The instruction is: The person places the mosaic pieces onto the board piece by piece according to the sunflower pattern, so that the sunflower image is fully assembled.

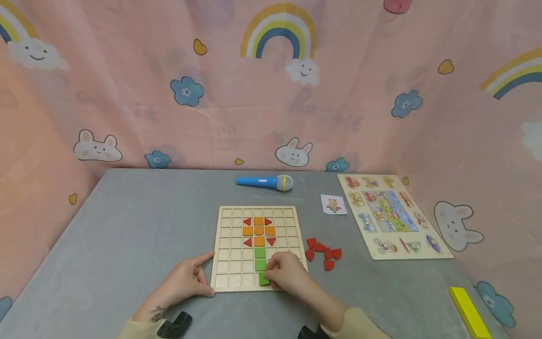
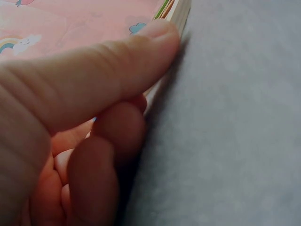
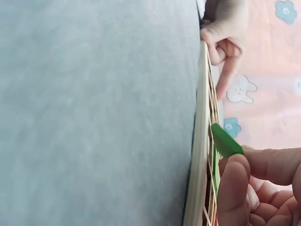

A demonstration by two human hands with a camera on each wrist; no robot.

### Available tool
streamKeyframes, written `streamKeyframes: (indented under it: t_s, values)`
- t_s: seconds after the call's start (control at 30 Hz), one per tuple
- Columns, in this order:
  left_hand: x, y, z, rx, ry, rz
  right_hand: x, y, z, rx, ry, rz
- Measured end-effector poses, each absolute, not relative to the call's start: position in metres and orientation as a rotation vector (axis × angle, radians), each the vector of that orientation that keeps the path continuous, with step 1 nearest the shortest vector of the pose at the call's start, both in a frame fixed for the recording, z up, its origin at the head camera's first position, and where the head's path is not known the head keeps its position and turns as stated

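A wooden grid board (image 1: 230, 263) lies on the table, bearing orange, red and green pieces in several cells. My right hand (image 1: 289, 273) pinches a green square tile (image 1: 264, 279) between thumb and fingertips over the board's near row. The right wrist view shows this tile (image 3: 225, 141) tilted, one edge against the board. Two more green tiles (image 1: 260, 259) sit in cells just beyond it. My left hand (image 1: 186, 278) touches the board's left side, thumb by the near corner and index finger extended along the edge. In the left wrist view, the thumb (image 2: 155, 40) presses the board's rim.
Several red pieces (image 1: 328, 254) lie loose right of the board. Farther back are a picture card (image 1: 333, 205), a blue toy microphone (image 1: 258, 181) and a wooden picture puzzle (image 1: 381, 249). A yellow block (image 1: 469, 311) lies near the table's right edge.
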State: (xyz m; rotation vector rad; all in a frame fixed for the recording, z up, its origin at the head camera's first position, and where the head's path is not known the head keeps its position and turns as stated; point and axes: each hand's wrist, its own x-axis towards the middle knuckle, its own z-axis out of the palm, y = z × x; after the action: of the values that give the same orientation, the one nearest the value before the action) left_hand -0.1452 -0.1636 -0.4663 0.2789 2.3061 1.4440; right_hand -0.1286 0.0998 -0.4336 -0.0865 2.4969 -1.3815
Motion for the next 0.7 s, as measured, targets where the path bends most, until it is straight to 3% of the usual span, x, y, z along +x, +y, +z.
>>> streamKeyframes:
  t_s: [0.5,0.7]
  values:
    - [-0.146,-0.164,-0.466,0.307,2.318,1.423,-0.13,0.092,-0.435,-0.189,2.779,-1.091]
    - [-0.145,-0.164,-0.465,0.296,2.329,1.412,-0.149,0.128,-0.416,-0.009,2.917,-0.889]
